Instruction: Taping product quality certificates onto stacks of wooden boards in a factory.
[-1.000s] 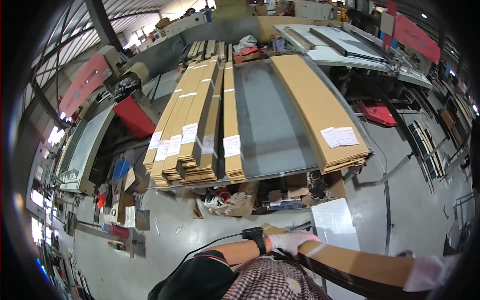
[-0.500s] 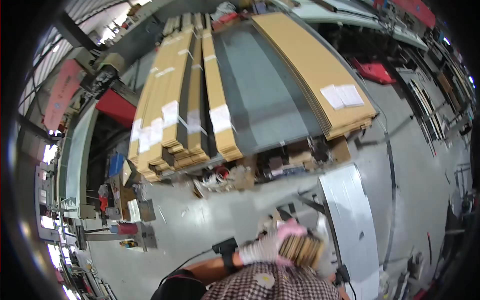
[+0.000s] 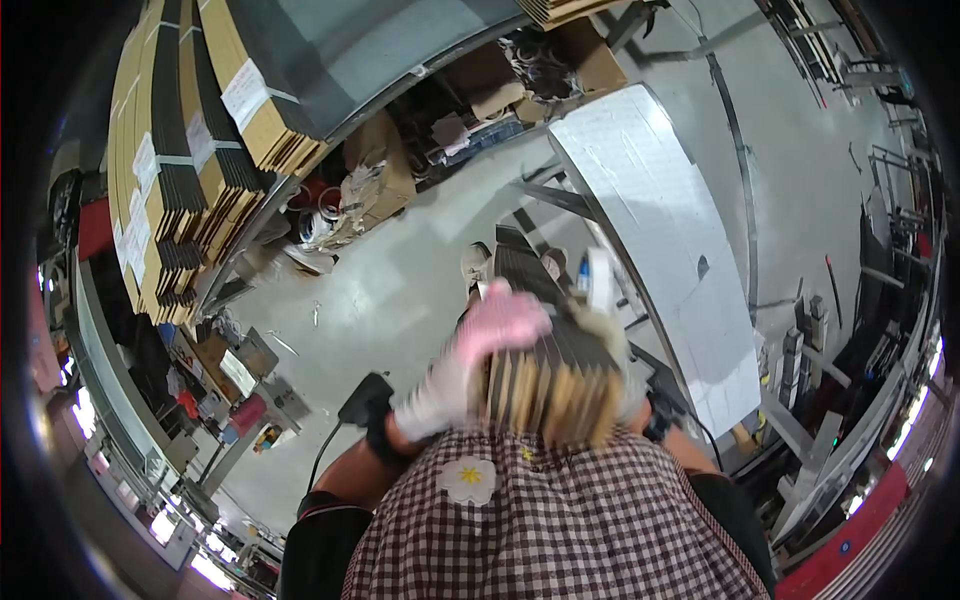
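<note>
A bundle of long cardboard strips (image 3: 545,390), dark on top with tan ends toward me, is held against my checked apron and reaches away past my shoes. My left hand (image 3: 495,325), in a pink and white glove, curls over the bundle's left side. On its right side my right hand (image 3: 612,345), in a pale glove, grips it; motion smears the fingers. Just beyond the right hand is a white object with a blue part (image 3: 597,280), perhaps a tape roll; I cannot make out whether that hand holds it.
A long white-topped bench (image 3: 670,230) stands close on the right. Ahead, a grey table (image 3: 350,45) carries banded cardboard stacks (image 3: 165,190) at its left. Beneath it are open boxes with scraps (image 3: 385,175). A low stand with tools (image 3: 250,385) is at the left.
My view has tipped down and nearer the white bench. The bundle now stretches ahead of my body, and my left hand lies farther forward on it.
</note>
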`<state>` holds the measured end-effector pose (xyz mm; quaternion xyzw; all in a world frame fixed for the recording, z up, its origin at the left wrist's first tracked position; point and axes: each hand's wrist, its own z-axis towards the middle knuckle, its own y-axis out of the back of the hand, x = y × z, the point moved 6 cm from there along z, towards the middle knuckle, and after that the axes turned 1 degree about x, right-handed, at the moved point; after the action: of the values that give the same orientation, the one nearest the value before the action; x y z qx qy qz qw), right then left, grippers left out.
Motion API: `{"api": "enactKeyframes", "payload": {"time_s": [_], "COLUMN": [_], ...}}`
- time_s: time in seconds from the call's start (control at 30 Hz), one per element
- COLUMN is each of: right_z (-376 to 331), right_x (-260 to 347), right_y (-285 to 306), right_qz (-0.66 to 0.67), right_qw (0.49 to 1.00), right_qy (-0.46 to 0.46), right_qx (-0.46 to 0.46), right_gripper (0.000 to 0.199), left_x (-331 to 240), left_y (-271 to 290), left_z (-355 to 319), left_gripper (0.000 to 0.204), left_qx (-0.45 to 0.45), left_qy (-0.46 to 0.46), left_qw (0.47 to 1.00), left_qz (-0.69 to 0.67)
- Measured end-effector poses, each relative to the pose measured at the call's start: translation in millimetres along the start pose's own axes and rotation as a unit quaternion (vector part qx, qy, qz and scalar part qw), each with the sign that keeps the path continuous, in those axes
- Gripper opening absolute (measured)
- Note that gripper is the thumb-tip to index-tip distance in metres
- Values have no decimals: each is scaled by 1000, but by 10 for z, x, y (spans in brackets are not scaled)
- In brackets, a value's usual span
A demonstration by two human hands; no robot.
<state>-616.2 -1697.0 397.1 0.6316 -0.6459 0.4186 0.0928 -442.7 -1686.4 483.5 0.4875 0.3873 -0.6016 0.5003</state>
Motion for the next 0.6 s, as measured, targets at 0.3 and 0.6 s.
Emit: {"api": "enactKeyframes", "payload": {"time_s": [0.3,0.6], "right_z": [272,-1027], "right_x": [199,2586], "right_y": [-65,678], "right_qz": [-342,-95], "right_qw": [909,831], "right_qy": [234,524], "right_qx": [43,-161], "right_gripper": [74,93], "left_x": [162,-712], "left_y": [155,-1093], "left_z": [42,731], "left_gripper": [94,74], "left_qx": [-8,232], "left_qy": [167,-227], "left_qw": [986,943], "left_qz": [8,72]}}
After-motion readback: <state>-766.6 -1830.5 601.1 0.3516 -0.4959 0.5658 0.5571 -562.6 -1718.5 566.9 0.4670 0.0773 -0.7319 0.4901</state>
